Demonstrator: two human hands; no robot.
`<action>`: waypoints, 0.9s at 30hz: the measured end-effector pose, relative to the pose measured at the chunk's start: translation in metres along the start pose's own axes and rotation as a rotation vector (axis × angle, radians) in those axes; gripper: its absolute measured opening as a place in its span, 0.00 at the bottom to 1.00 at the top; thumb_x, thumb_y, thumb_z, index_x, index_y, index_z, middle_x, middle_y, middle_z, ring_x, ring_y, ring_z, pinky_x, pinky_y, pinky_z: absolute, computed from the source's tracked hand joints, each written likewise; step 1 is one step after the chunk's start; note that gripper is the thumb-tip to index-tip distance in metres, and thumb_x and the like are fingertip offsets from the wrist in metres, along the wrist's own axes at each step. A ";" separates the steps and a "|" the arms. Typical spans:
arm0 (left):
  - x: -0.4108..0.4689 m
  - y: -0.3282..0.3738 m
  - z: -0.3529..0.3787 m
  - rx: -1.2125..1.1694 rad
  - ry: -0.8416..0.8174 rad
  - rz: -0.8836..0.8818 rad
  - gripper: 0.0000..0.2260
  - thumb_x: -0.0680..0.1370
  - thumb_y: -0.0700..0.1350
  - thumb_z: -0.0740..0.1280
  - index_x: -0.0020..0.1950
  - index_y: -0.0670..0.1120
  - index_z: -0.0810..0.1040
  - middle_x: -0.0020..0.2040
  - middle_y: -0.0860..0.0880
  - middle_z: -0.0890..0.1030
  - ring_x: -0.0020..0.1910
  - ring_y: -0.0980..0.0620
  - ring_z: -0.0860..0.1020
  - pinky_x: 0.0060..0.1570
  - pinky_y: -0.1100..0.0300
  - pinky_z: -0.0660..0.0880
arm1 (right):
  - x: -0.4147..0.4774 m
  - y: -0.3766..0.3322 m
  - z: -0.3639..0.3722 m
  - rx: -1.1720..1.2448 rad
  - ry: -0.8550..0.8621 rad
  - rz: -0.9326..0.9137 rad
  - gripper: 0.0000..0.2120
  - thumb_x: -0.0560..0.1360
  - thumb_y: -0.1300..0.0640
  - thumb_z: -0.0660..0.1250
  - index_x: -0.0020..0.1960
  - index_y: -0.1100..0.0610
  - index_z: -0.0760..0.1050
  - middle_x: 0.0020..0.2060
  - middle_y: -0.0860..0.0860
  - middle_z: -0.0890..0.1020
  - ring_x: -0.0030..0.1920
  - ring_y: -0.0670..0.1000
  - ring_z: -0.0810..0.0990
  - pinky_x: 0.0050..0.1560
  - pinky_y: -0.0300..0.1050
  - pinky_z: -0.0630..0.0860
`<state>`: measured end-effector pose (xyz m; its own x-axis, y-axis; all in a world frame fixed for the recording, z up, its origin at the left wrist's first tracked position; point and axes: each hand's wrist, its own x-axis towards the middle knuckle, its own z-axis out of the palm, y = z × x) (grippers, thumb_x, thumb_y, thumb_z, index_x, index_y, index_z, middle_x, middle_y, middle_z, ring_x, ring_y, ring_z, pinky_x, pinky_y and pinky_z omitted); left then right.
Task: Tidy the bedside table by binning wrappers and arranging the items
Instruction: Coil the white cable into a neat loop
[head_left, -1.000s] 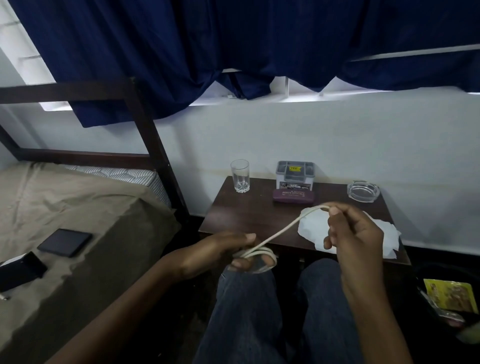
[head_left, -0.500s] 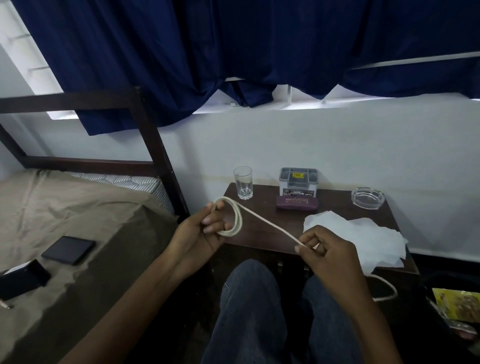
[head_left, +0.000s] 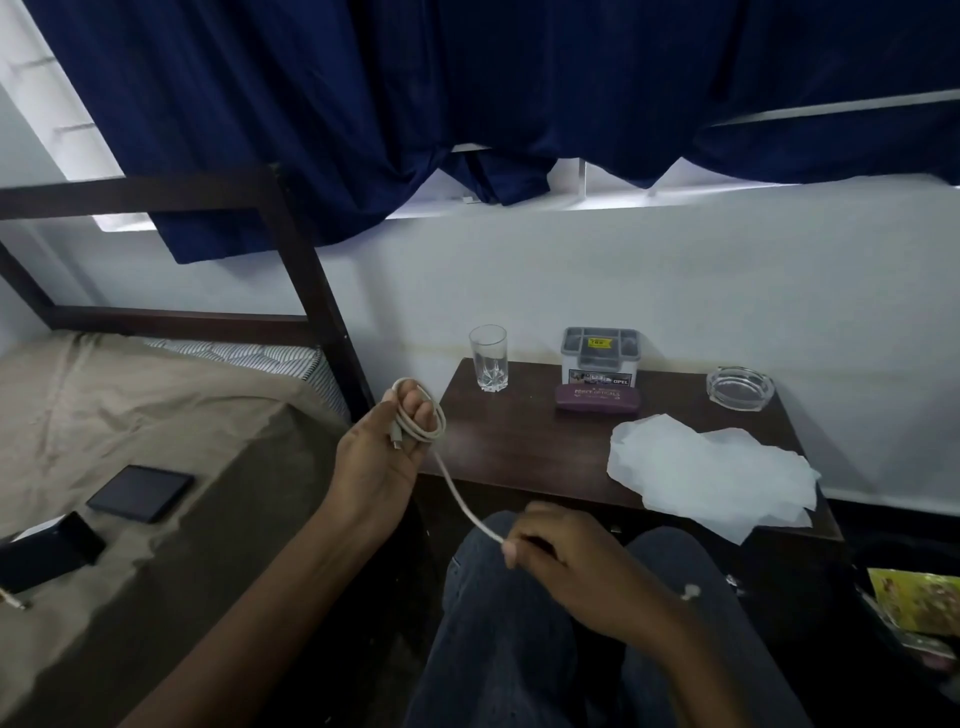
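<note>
A white cable (head_left: 457, 493) runs between my two hands in front of the dark bedside table (head_left: 524, 447). My left hand (head_left: 382, 452) is raised at the table's left edge with the cable looped around its fingers, the plug end lying against the palm. My right hand (head_left: 566, 556) is low over my knees and pinches the cable's free length. On the table stand a clear glass (head_left: 488, 357), a grey organiser box (head_left: 600, 356), a purple glasses case (head_left: 597, 398), a glass ashtray (head_left: 740, 387) and crumpled white paper (head_left: 711, 475).
A bed (head_left: 114, 415) with a tan sheet lies to the left, with a dark tablet (head_left: 140, 493) and a black box (head_left: 49, 551) on it. A dark bin (head_left: 883, 582) with a yellow wrapper (head_left: 919, 603) sits at the lower right. Blue curtains hang above.
My left hand rose from my knee to the table's left edge and gathered more loops of cable. My right hand dropped from the table front to my lap, sliding along the cable.
</note>
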<state>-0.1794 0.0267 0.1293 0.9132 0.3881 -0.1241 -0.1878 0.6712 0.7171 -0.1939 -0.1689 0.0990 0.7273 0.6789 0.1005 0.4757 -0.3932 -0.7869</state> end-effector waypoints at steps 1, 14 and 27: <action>-0.001 -0.001 0.000 0.042 -0.005 0.032 0.11 0.81 0.40 0.56 0.45 0.42 0.77 0.33 0.51 0.81 0.33 0.58 0.81 0.43 0.66 0.80 | 0.000 -0.006 0.001 0.022 -0.026 -0.013 0.11 0.78 0.55 0.59 0.43 0.60 0.76 0.38 0.50 0.76 0.38 0.47 0.74 0.44 0.44 0.71; -0.029 -0.022 0.005 1.063 -0.644 0.114 0.13 0.78 0.51 0.62 0.41 0.48 0.82 0.34 0.42 0.78 0.36 0.51 0.74 0.41 0.62 0.71 | -0.001 -0.006 -0.014 0.168 0.567 -0.140 0.15 0.74 0.44 0.55 0.40 0.50 0.76 0.34 0.42 0.79 0.38 0.42 0.78 0.38 0.33 0.71; -0.037 -0.022 0.012 0.439 -0.719 -0.490 0.07 0.74 0.46 0.68 0.43 0.42 0.75 0.27 0.54 0.62 0.24 0.59 0.62 0.45 0.60 0.76 | -0.010 0.011 -0.035 0.461 0.563 0.053 0.06 0.75 0.60 0.66 0.40 0.54 0.79 0.26 0.43 0.76 0.28 0.40 0.72 0.33 0.31 0.69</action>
<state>-0.2048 -0.0101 0.1264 0.8847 -0.4469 -0.1328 0.2899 0.3044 0.9074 -0.1784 -0.2017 0.1104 0.9468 0.1955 0.2557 0.2666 -0.0312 -0.9633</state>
